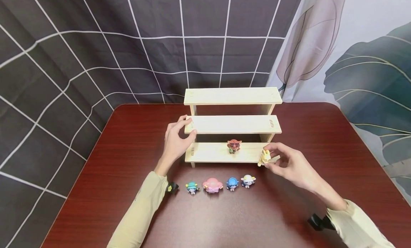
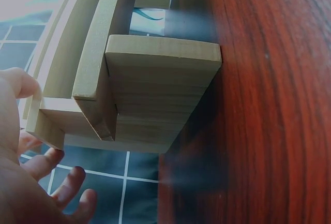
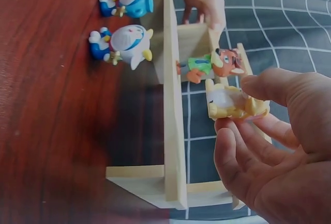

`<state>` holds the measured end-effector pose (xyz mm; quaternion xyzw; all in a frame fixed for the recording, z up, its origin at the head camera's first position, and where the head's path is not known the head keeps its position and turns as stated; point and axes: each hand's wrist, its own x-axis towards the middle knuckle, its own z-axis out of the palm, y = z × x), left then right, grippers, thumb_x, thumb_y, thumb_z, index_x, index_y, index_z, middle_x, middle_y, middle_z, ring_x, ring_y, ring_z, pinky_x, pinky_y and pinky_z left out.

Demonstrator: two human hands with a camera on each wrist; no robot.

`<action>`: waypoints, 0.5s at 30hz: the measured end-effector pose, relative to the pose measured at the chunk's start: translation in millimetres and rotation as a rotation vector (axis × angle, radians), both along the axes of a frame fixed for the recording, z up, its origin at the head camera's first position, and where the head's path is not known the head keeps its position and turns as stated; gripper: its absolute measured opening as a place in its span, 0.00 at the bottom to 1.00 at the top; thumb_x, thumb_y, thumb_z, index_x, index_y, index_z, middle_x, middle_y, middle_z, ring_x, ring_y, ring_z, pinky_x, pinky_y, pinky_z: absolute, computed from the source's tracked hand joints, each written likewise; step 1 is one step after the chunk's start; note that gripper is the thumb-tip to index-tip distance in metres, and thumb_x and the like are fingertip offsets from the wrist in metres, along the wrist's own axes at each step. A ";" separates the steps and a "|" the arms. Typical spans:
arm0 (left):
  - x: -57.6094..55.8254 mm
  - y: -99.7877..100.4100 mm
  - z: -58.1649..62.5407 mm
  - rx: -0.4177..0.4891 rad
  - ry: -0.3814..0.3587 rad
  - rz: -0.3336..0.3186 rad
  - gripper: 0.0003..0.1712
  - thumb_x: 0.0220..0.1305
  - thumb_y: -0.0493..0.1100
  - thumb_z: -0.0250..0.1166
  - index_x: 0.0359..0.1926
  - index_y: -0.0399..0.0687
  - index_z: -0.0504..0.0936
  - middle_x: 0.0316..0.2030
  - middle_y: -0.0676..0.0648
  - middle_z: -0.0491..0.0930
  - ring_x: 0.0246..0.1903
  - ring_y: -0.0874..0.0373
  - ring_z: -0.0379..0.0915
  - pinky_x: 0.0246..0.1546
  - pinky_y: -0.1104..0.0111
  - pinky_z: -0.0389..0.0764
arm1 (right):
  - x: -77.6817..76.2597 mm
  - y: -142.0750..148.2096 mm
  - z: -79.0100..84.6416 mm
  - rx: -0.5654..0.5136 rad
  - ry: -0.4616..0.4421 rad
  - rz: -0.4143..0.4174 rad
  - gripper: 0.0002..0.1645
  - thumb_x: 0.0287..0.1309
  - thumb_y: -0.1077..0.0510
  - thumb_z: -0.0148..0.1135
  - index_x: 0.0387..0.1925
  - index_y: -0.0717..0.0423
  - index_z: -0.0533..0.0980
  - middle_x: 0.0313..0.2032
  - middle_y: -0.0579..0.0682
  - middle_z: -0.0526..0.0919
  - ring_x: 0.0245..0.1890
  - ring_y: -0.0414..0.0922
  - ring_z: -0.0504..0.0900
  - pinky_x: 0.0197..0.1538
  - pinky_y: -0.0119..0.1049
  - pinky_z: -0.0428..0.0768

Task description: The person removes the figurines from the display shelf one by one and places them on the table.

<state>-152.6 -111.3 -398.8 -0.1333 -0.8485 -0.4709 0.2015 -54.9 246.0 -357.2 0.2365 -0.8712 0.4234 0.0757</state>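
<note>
My right hand (image 1: 295,167) pinches a small yellow figurine (image 1: 265,157) between thumb and fingers, at the right end of the lowest board of a three-step wooden shelf (image 1: 221,153). In the right wrist view the yellow figurine (image 3: 227,101) is tilted on its side, beside an orange fox figurine (image 3: 220,63) in a green shirt. That fox figurine (image 1: 234,146) stands upright near the middle of the lowest board. On the other side, my left hand (image 1: 176,141) grips the left end of the middle board, thumb and fingers on opposite sides of it in the left wrist view.
Before the shelf, a row of figurines stands on the dark red table (image 1: 135,141): one with a teal hat (image 1: 192,187), a pink one (image 1: 212,185), a blue one (image 1: 232,183) and a white one (image 1: 248,181). Behind hangs a grey checked curtain (image 1: 160,55).
</note>
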 end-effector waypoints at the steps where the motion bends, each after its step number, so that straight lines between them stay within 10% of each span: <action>1: 0.2 -0.1 -0.2 0.001 -0.001 0.001 0.25 0.58 0.45 0.71 0.57 0.46 0.85 0.62 0.47 0.77 0.49 0.47 0.69 0.46 0.51 0.70 | 1.0 0.6 -1.5 0.002 0.005 0.000 0.29 0.42 0.76 0.74 0.49 0.59 0.78 0.36 0.46 0.84 0.34 0.38 0.84 0.32 0.27 0.79; 15: 0.5 -0.1 0.3 0.000 -0.016 0.001 0.25 0.58 0.45 0.71 0.58 0.47 0.84 0.63 0.50 0.77 0.50 0.49 0.69 0.46 0.52 0.69 | 18.7 6.3 -20.3 -0.047 0.043 -0.005 0.30 0.40 0.77 0.75 0.48 0.59 0.78 0.35 0.46 0.83 0.27 0.38 0.81 0.30 0.25 0.75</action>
